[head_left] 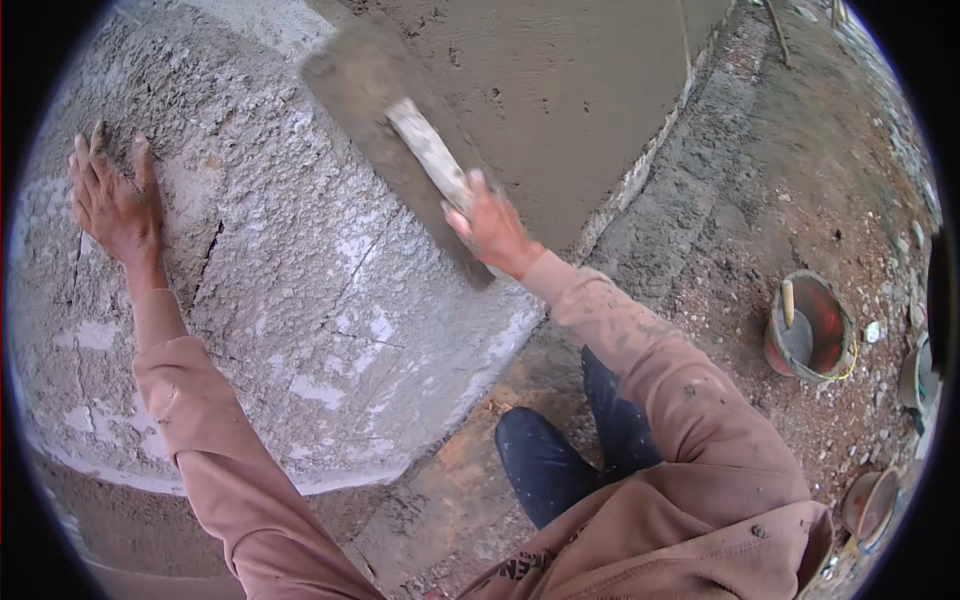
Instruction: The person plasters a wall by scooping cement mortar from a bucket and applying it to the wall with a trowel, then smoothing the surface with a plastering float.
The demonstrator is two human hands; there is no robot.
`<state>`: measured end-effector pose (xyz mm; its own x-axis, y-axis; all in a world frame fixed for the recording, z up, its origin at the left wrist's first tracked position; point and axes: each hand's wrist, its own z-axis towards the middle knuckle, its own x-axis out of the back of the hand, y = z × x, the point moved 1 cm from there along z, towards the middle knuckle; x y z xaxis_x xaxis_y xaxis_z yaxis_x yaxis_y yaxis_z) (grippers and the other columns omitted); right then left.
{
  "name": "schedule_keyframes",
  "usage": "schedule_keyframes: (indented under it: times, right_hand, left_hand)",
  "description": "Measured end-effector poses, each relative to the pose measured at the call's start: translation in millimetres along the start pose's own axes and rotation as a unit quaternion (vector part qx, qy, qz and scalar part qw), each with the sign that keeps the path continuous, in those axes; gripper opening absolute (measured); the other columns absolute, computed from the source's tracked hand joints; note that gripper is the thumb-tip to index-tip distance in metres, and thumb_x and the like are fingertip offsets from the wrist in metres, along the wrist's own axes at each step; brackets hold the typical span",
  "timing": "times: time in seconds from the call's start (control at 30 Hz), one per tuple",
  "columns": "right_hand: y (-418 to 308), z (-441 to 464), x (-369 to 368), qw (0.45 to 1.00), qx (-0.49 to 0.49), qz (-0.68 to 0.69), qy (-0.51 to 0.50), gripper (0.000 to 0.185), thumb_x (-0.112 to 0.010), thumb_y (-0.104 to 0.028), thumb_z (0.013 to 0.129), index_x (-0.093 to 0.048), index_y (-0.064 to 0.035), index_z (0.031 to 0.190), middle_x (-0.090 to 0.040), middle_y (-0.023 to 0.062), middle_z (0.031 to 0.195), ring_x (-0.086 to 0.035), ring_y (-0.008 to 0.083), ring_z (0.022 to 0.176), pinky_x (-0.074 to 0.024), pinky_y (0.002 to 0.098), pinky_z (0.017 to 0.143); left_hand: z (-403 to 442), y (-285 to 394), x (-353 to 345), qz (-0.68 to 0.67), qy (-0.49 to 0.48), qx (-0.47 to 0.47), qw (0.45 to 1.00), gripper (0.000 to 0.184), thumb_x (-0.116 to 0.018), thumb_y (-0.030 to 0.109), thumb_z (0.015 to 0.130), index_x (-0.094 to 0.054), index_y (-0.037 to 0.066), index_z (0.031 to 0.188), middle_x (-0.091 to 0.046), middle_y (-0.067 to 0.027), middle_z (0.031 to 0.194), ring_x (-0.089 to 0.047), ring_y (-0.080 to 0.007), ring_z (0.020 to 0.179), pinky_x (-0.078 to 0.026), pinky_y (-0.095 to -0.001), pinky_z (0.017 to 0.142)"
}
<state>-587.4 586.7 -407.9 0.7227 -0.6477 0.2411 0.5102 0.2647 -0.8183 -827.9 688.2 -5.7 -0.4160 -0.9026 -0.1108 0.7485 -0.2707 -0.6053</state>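
My right hand (495,228) is closed round the lower end of the pale handle of a long rectangular float (365,90). The float lies slantwise across the border between smooth wet mortar (560,100) and a rough grey surface (270,240); motion blurs it a little. On the left, my left hand (118,205) rests on the rough surface with its fingers spread and nothing in it. Cracks and whitish patches mark this rough part.
At the right, a bucket (835,335) with a wooden-handled tool (788,303) in it stands on stony ground (720,270). Further buckets (868,505) sit near the right edge. My legs (550,460) are below the surface's lower edge.
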Motion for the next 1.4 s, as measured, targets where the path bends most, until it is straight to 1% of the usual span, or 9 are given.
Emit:
schedule_keyframes:
  times: [0.17,0.27,0.47,0.67,0.77,0.93,1.13,1.27,1.4]
  right_hand:
    - [123.8,-110.9,-34.3,0.993,-0.083,-0.077,-0.015,0.057,-0.06,-0.037,0.096,-0.04,0.0027,0.132,-0.065,0.0346,0.096,-0.062,0.0536,0.091,-0.0501,0.0576,0.081]
    - [105.4,-102.4,-28.8,0.988,-0.137,-0.067,-0.033,0.057,-0.059,-0.037,0.097,-0.039,0.0032,0.131,-0.064,0.0352,0.099,-0.062,0.054,0.094,-0.0494,0.0576,0.083]
    - [38.5,-21.2,2.2,0.998,-0.033,-0.043,0.001,0.057,-0.061,-0.034,0.096,-0.039,0.0066,0.129,-0.064,0.0353,0.089,-0.062,0.0551,0.086,-0.048,0.0583,0.073]
    - [95.6,-75.1,-4.8,0.995,-0.06,-0.075,-0.013,0.052,-0.057,-0.034,0.097,-0.039,0.0029,0.129,-0.065,0.0332,0.095,-0.062,0.0551,0.084,-0.0494,0.0598,0.077]
    - [79.2,-65.9,4.8,0.991,-0.093,-0.083,-0.043,0.053,-0.056,-0.034,0.097,-0.038,0.0032,0.13,-0.065,0.033,0.095,-0.062,0.0547,0.086,-0.0499,0.0588,0.077]
    - [-18.3,32.7,30.4,0.996,0.054,-0.066,0.036,0.058,-0.055,-0.037,0.098,-0.035,0.0059,0.133,-0.065,0.0336,0.093,-0.062,0.0542,0.085,-0.0509,0.0572,0.076]
    - [-169.8,158.3,59.3,0.985,0.145,0.023,0.095,0.054,-0.057,-0.043,0.098,-0.04,0.0054,0.113,-0.065,0.0329,0.079,-0.066,0.0507,0.078,-0.0534,0.0559,0.073]
    - [-175.1,172.5,51.2,0.969,0.17,0.015,0.181,0.053,-0.061,-0.034,0.096,-0.042,0.0097,0.12,-0.067,0.032,0.086,-0.068,0.0482,0.079,-0.0562,0.0538,0.071]
    - [-117.7,125.0,36.9,0.978,0.047,0.116,0.167,0.054,-0.06,-0.036,0.096,-0.041,0.0097,0.118,-0.065,0.0352,0.087,-0.067,0.0516,0.082,-0.0548,0.0543,0.076]
  left_hand:
    - [-1.2,0.8,1.6,0.024,-0.017,0.005,1.0,0.067,-0.046,0.064,0.096,-0.041,0.027,0.152,-0.036,-0.0045,0.16,-0.029,-0.0247,0.149,-0.02,-0.0447,0.122]
    - [2.8,1.3,2.8,0.029,-0.016,0.004,0.999,0.067,-0.047,0.063,0.096,-0.041,0.026,0.151,-0.036,-0.0048,0.16,-0.03,-0.0252,0.149,-0.02,-0.0449,0.122]
    - [1.4,1.0,2.0,0.021,-0.023,0.011,0.999,0.066,-0.047,0.062,0.097,-0.04,0.026,0.152,-0.035,-0.0051,0.16,-0.029,-0.026,0.149,-0.019,-0.0451,0.122]
    - [2.5,1.3,5.8,0.024,-0.019,0.021,0.999,0.066,-0.049,0.062,0.096,-0.041,0.026,0.151,-0.036,-0.0034,0.16,-0.029,-0.0249,0.149,-0.02,-0.0453,0.121]
    - [1.0,3.7,5.4,0.027,-0.023,0.03,0.999,0.066,-0.05,0.062,0.095,-0.042,0.027,0.15,-0.036,-0.0018,0.16,-0.03,-0.024,0.148,-0.021,-0.0456,0.121]
    - [2.3,2.1,4.8,0.02,-0.017,0.026,0.999,0.065,-0.051,0.062,0.095,-0.042,0.028,0.15,-0.036,-0.0022,0.16,-0.03,-0.0241,0.149,-0.02,-0.0456,0.122]
    - [3.1,3.1,6.6,0.023,-0.037,0.031,0.999,0.067,-0.05,0.063,0.095,-0.041,0.027,0.151,-0.036,-0.0036,0.16,-0.029,-0.0248,0.149,-0.019,-0.0459,0.122]
    - [2.0,7.4,5.5,-0.033,-0.01,0.017,0.999,0.069,-0.049,0.066,0.094,-0.04,0.029,0.152,-0.035,-0.0052,0.161,-0.029,-0.0273,0.149,-0.018,-0.0473,0.121]
    - [0.7,8.3,3.7,-0.011,-0.013,-0.001,1.0,0.072,-0.045,0.067,0.095,-0.04,0.025,0.153,-0.035,-0.0065,0.161,-0.029,-0.0262,0.149,-0.018,-0.0443,0.122]
